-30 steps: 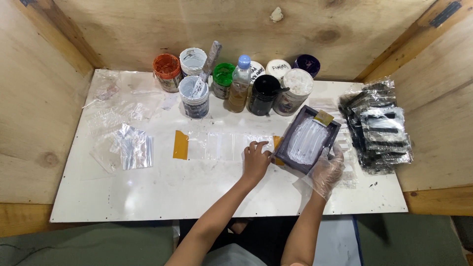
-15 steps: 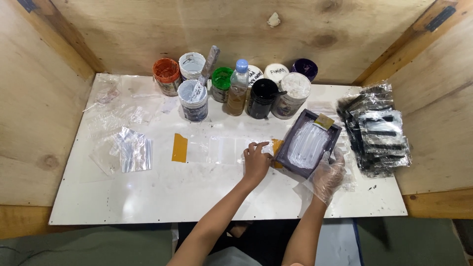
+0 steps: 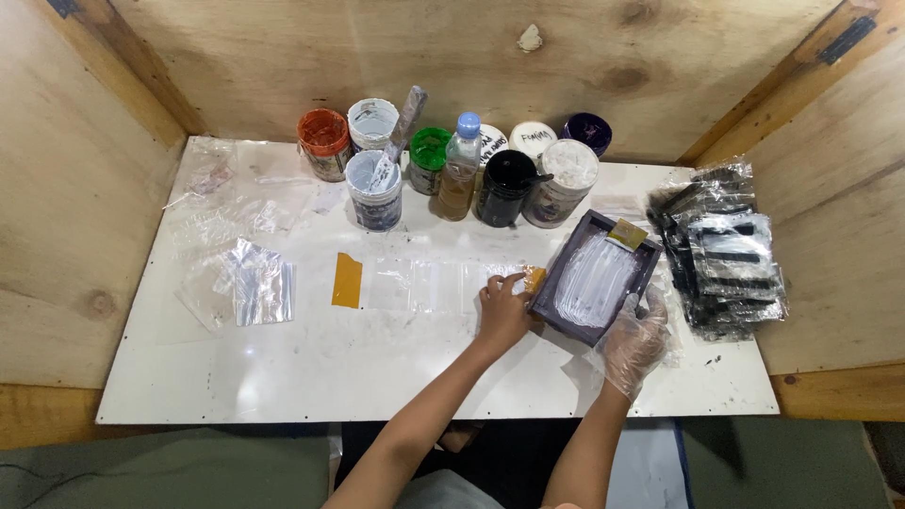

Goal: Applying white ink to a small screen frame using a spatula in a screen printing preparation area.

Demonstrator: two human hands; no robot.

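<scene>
The dark rectangular screen-printing frame [image 3: 596, 277] with white ink smeared across its mesh sits lower now than a second ago, when its near end was tipped up off the white surface [image 3: 283, 377]; it looks laid almost flat, angled toward the stack of black-and-clear packets [image 3: 728, 253] at the right edge. The left hand [image 3: 502, 309] has barely shifted: bare, fingers curled, it presses down at the frame's left corner, right by a small orange tab [image 3: 534, 277], its grip closed against the frame edge rather than wrapped round it. The right hand [image 3: 634, 339], in a thin clear glove, has slid to the frame's near right corner, fingers spread and resting on the rim; whether it truly clamps the wood, I cannot tell. So the frame is down and steadied by both hands. Left of it a clear plastic strip with an orange end [image 3: 348, 280] lies flat, and a crumpled clear bag [image 3: 250, 290] sits farther left. Along the back stands a row of ink tubs [image 3: 375, 188], a small bottle of amber liquid [image 3: 459, 170] among them.
</scene>
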